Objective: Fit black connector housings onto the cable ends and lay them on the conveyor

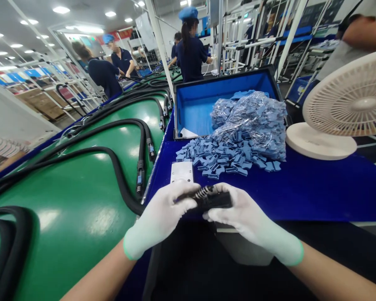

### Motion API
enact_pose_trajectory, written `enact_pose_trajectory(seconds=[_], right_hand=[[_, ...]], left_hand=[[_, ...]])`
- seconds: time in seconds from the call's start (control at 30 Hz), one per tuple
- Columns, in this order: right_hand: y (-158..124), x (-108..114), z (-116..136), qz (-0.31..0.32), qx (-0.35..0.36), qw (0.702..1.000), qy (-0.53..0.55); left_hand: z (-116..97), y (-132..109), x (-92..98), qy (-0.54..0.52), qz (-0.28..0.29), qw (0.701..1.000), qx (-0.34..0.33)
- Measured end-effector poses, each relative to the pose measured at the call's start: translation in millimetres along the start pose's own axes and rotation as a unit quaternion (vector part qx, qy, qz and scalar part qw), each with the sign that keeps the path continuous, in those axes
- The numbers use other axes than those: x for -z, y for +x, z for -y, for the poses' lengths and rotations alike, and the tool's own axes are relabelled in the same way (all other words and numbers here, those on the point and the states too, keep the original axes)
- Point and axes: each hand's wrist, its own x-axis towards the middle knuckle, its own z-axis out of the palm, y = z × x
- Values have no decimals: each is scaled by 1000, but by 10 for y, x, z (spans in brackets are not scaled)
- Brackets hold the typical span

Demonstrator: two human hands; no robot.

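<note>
Both hands wear white gloves with green cuffs. My left hand (163, 219) is closed around the end of a black hose (119, 175), which runs in from the green surface on the left. A metal spring shows on the black connector (203, 200) at that end. My right hand (242, 213) grips the connector's other side, thumb below and fingers on top. Its far details are dark and partly hidden by the fingers. Just beyond my left hand lies a pale metal plate (181, 170) with small holes. Behind it a pile of small blue plastic clips (228, 154) is spread.
A blue bin (191, 106) stands behind the clips, with bagged clips (253, 113) leaning over its front. At right is a white fan (360, 102). Several black hoses with blue-marked ends (140, 177) lie on the green conveyor (81, 234). Co-workers (191, 52) stand farther back.
</note>
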Motion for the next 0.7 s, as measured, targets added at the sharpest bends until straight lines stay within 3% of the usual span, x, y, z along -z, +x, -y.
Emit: enact_pose_trajectory(seconds=[0.07, 0.17, 0.33, 0.5, 0.63, 0.7], right_hand=[[15, -63, 61, 11, -25, 998, 57], [38, -107, 142, 31, -61, 992, 102], [58, -101, 205, 61, -63, 990, 107], [67, -86, 193, 63, -88, 991, 84], [74, -50, 92, 75, -79, 988, 106], [67, -47, 31, 89, -67, 987, 116]], left_hand=[[-12, 7, -15, 40, 55, 997, -26], [21, 17, -30, 58, 85, 994, -42], [58, -5, -76, 53, 79, 991, -96], [-8, -53, -187, 5, 56, 998, 3], [113, -62, -252, 41, 60, 991, -109], [212, -26, -253, 7, 73, 992, -100]])
